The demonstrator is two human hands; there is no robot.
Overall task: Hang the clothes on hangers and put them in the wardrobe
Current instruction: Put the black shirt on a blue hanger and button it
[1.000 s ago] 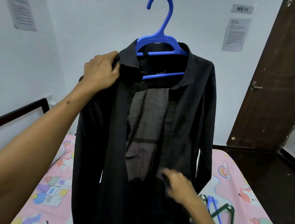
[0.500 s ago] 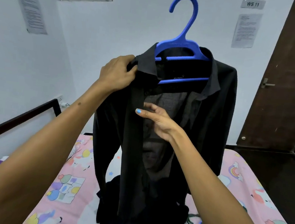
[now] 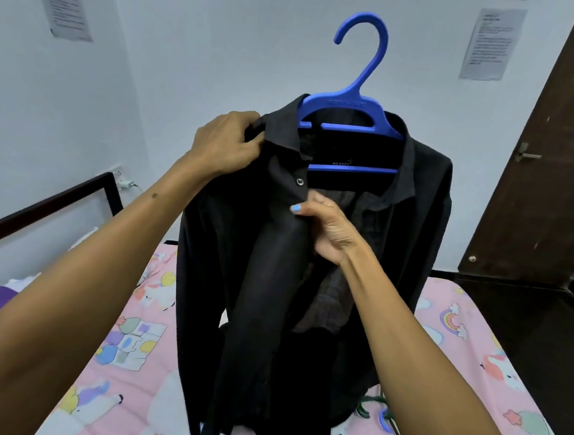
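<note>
A black long-sleeved shirt (image 3: 246, 282) hangs on a blue plastic hanger (image 3: 352, 109), held up in the air above the bed. My left hand (image 3: 226, 145) grips the shirt's left shoulder beside the collar, where the hanger's arm lies under the cloth. My right hand (image 3: 326, 224) pinches the front button placket just below the top button. The shirt front hangs partly apart and shows the inside of the back. Its hem and sleeves reach down to the bed.
The bed (image 3: 130, 359) has a pink cartoon-print sheet and a dark frame (image 3: 39, 208) at the left. Spare green and blue hangers (image 3: 378, 411) lie on it behind my right forearm. A brown door (image 3: 550, 169) stands at the right, white walls behind.
My right hand rose from the shirt's lower front to the placket under the collar and took hold of it. The shirt and hanger shifted right in view.
</note>
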